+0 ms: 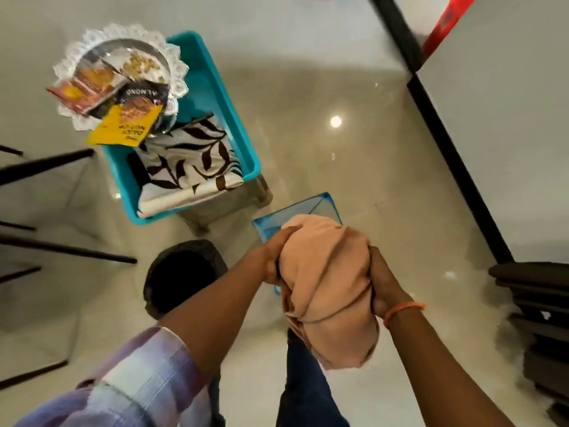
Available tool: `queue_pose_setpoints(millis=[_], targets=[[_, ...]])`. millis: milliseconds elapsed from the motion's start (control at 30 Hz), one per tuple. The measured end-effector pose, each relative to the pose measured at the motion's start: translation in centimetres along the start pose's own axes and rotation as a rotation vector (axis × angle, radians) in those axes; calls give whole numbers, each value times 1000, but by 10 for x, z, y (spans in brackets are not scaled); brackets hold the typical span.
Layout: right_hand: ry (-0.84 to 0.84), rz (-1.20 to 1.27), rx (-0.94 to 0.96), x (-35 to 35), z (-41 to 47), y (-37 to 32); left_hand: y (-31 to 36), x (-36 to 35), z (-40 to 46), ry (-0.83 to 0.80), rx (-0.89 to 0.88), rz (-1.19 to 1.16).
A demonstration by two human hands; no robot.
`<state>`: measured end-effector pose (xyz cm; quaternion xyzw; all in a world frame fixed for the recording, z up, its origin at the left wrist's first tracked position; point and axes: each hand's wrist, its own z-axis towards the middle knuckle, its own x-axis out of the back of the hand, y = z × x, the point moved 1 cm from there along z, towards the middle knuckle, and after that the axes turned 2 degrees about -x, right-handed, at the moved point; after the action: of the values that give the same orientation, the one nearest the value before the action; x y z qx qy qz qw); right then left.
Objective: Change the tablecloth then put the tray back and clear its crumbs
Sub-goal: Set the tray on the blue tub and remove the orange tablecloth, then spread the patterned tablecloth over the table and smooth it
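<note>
Both hands, left (272,257) and right (383,285), grip a bunched cloth (326,285); it hides most of the blue bin (295,212) at twelve o'clock.

- You are holding a peach tablecloth (326,282), bunched into a wrinkled bundle and hanging between your hands over the floor.
- A white tablecloth with dark leaf print (191,167) is lying folded inside a teal bin (215,87).
- A silver tray with a lacy rim (123,50) is sitting tilted on the bin's far end, carrying snack packets (123,118).
</note>
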<state>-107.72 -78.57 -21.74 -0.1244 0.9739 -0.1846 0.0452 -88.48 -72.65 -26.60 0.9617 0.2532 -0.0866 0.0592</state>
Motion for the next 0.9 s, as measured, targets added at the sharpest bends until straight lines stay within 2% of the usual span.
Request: queue_pose_setpoints(millis=[200,333,500,600,800,900], targets=[[-49,-15,-135,9,99,-14,28,-8,65,115,10,-172],[-70,-84,-328,-1,126,-6,35,-10,76,144,-42,-143],[-1,-118,-296,-31,141,1,36,-17,85,118,-61,-160],[67,-245,-239,-50,136,-1,33,-13,77,149,-81,-226],[62,-277,-172,-89,95,-11,25,10,32,149,-129,-261],[67,-306,-108,-123,68,-19,24,39,7,240,-220,-273]])
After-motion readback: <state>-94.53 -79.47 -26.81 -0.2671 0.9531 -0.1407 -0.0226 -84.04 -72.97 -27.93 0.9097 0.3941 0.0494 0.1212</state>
